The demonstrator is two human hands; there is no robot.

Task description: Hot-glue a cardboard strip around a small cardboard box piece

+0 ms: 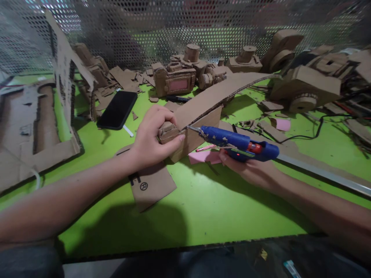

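My left hand (153,137) is closed around a small cardboard block (167,132) and presses it against a larger cardboard piece (199,125) with a long curved strip (223,92) on top. In my right hand (249,170) is a blue hot glue gun (237,143), gripped from below. Its metal nozzle points left and touches the seam between the block and the larger piece. Both rest on a bright green table (203,204).
A black phone (117,110) lies left of the work. Pink foam bits (204,156) and a printed cardboard scrap (150,185) lie under my hands. Cardboard models (179,75) and offcuts crowd the back by a perforated metal screen. Black cables (313,133) and a metal ruler (324,173) lie at the right.
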